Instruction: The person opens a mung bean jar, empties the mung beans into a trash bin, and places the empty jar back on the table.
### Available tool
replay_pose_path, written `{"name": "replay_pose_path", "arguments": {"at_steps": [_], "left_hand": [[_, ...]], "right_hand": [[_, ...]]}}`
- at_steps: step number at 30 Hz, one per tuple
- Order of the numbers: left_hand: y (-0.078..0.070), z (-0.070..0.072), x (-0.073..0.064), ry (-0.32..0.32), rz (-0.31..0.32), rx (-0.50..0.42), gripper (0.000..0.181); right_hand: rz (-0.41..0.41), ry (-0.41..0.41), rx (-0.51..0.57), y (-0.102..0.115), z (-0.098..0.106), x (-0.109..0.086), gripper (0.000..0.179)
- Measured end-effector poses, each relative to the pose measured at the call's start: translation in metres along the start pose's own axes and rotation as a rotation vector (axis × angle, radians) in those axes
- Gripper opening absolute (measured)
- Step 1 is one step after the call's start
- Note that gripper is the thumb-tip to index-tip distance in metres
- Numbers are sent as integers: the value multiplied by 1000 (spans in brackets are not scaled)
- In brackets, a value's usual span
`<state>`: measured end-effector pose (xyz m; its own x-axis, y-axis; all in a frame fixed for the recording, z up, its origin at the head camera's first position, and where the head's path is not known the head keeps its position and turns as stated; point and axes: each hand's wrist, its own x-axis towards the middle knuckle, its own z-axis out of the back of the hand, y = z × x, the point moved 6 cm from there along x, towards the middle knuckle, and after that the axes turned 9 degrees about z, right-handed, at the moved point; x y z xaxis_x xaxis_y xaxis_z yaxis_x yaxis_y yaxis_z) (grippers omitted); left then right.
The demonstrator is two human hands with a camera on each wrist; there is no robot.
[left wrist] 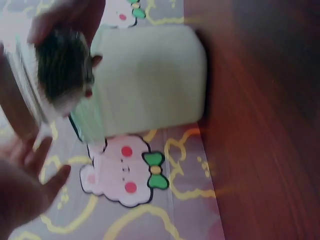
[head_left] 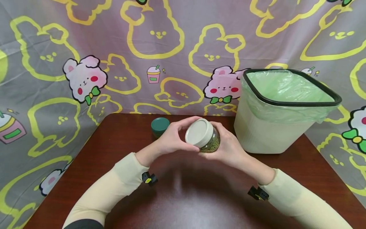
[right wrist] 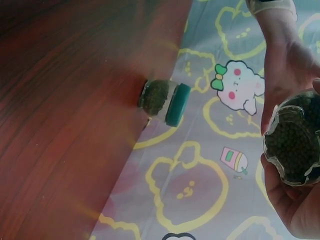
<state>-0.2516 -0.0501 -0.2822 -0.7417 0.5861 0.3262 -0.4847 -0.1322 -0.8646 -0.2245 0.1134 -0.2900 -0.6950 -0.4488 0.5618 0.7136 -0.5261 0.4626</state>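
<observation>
A clear glass jar [head_left: 212,143] of small green beans, with an off-white lid [head_left: 197,133], is held tilted above the table, lid toward the left. My right hand [head_left: 228,144] grips the glass body. My left hand [head_left: 174,136] holds the lid, thumb at its lower edge and a finger over its upper edge. In the left wrist view the jar [left wrist: 62,70] is blurred, with the left hand [left wrist: 25,192] below it. The jar's base [right wrist: 292,142] faces the right wrist camera, showing the beans.
Behind the left hand, a second jar [head_left: 160,126] with a dark green lid stands on the brown table [head_left: 183,197]; greenish contents show in the right wrist view [right wrist: 156,97]. At the back right is a cream bin [head_left: 266,130] with a green liner. A patterned cloth [head_left: 183,63] hangs behind.
</observation>
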Motion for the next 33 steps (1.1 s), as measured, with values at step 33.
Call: {"name": "replay_pose_path", "arguments": {"at_steps": [33], "left_hand": [[-6, 6, -2, 92, -63, 0, 85]], "right_hand": [[-11, -9, -3, 1, 0, 0, 94]]}}
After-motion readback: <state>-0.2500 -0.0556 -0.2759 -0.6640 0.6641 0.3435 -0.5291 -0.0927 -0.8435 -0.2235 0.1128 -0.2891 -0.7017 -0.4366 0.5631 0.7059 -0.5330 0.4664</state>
